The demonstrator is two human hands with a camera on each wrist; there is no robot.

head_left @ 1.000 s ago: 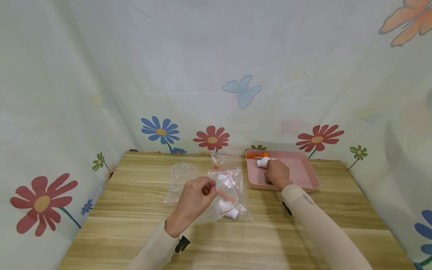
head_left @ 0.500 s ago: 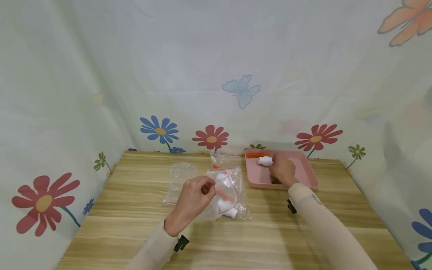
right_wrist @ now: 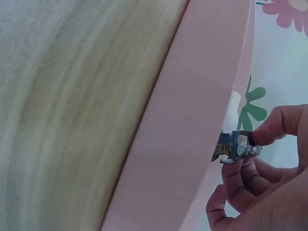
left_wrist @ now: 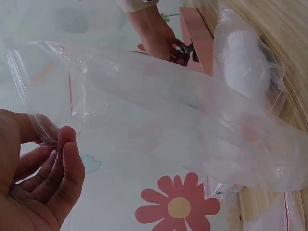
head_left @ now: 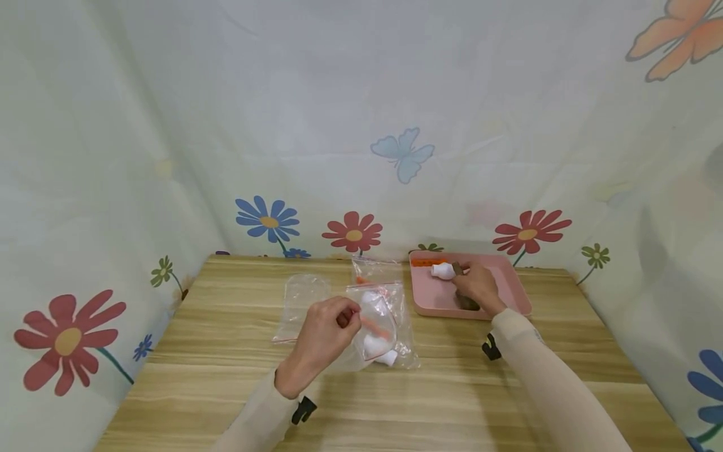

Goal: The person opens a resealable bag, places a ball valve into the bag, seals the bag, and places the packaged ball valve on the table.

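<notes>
Filled bags (left_wrist: 248, 70) lie done; left hand (head_left: 323, 339) pinches an empty-looking pouch (left_wrist: 144, 115) — right hand (head_left: 479, 287), a metal piece (right_wrist: 240, 146); parts (head_left: 442, 271) remain in tray (head_left: 509, 285).

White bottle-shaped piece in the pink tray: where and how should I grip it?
Probably pinch the white bottle-shaped piece by its narrower left end, from above: it lies sideways, the right hand crowds its other end, and the orange piece lies behind.

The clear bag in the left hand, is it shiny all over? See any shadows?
Left wrist view: glare streaks only parts of the clear bag, the rest looks milky; head view: a soft shadow lies on the table beside the right sleeve.
</notes>
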